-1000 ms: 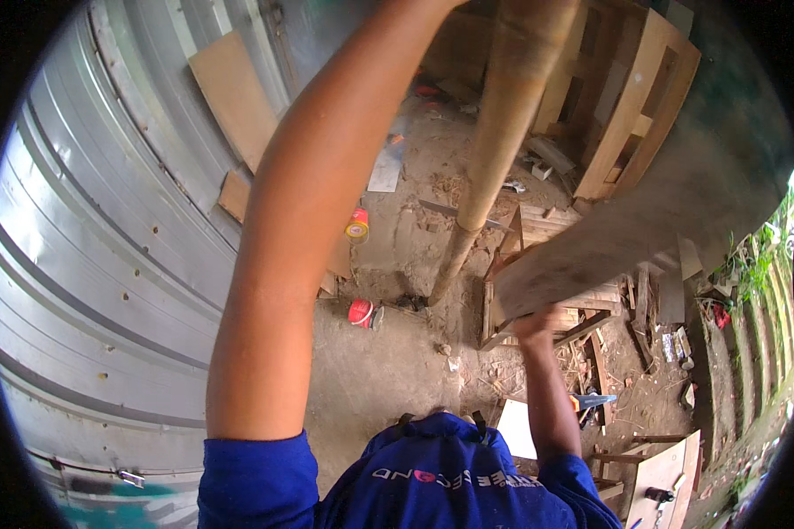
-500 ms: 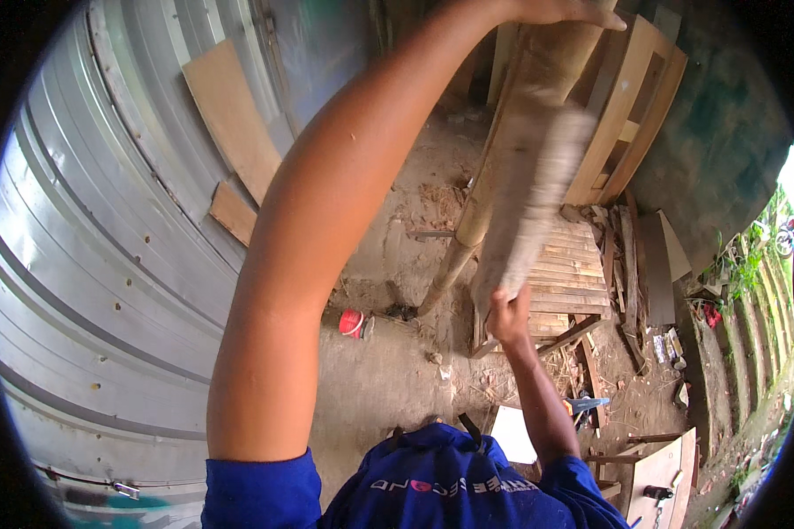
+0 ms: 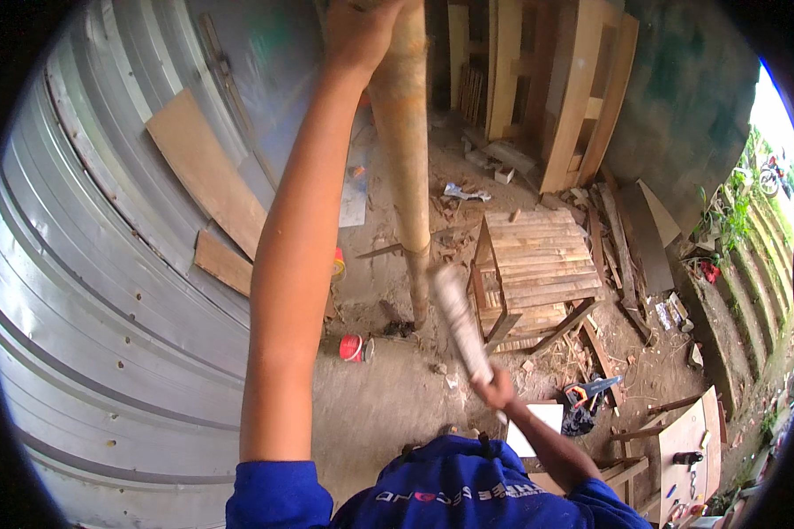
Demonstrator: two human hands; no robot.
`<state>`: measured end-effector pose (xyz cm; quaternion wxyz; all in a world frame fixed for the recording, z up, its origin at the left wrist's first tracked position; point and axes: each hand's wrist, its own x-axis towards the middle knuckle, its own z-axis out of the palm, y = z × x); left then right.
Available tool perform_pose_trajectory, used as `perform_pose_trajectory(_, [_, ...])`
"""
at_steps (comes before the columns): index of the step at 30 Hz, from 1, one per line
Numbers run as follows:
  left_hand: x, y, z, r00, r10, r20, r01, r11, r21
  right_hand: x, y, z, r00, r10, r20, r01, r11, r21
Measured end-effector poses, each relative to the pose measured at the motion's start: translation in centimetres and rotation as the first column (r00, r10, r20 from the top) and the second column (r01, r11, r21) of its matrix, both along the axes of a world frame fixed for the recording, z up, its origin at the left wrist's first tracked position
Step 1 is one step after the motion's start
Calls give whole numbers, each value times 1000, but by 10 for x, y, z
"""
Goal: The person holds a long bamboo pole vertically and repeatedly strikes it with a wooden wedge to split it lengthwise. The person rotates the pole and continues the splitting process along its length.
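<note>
A person in a blue shirt (image 3: 454, 485) clenches a pale, blurred strip (image 3: 460, 324) in the right hand (image 3: 494, 389), its far end raised beside the lower part of a bamboo pole (image 3: 401, 145). The left hand (image 3: 362, 40) is lifted at the pole's upper end, fingers cut off from view; I cannot tell whether they close around it. Left of the pole's foot, a red tub (image 3: 351, 347) sits on the ground, contents indiscernible from here, while a red-and-yellow container (image 3: 338, 264) is half hidden behind the left forearm (image 3: 295, 291). The strip hangs between the pole and the near edge of a slatted wooden stand (image 3: 538, 256), the tighter side. Grey floor (image 3: 353, 406) stretches from the tub toward the person, bounded at left by a corrugated metal wall (image 3: 132, 309).
</note>
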<state>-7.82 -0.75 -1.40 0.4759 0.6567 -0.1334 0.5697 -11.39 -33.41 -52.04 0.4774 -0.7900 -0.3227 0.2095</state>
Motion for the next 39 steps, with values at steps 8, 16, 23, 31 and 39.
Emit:
perform_pose_trajectory(8, [-4, -2, -2, 999, -28, 24, 23, 978, 209, 86, 61, 204, 980, 98, 171, -155, -158, 975])
perform_pose_trajectory(16, [-17, -24, -14, 974, 118, 191, -149, 976, 159, 36, 108, 29, 960, -228, -160, 190, 956, -222])
perform_pose_trajectory(23, [-15, -13, -12, 997, -24, 78, 14, 992, 125, 113, 101, 119, 962, 199, -188, 107, 358, 928])
perform_pose_trajectory(31, [-18, -10, -9, 971, 141, 192, -175, 969, 175, 30, 96, 12, 876, -321, -359, 288, 947, -143])
perform_pose_trajectory(39, [-18, 12, -7, 995, 18, 103, -29, 995, 100, 139, 95, 150, 978, -81, -190, 206, 314, 927])
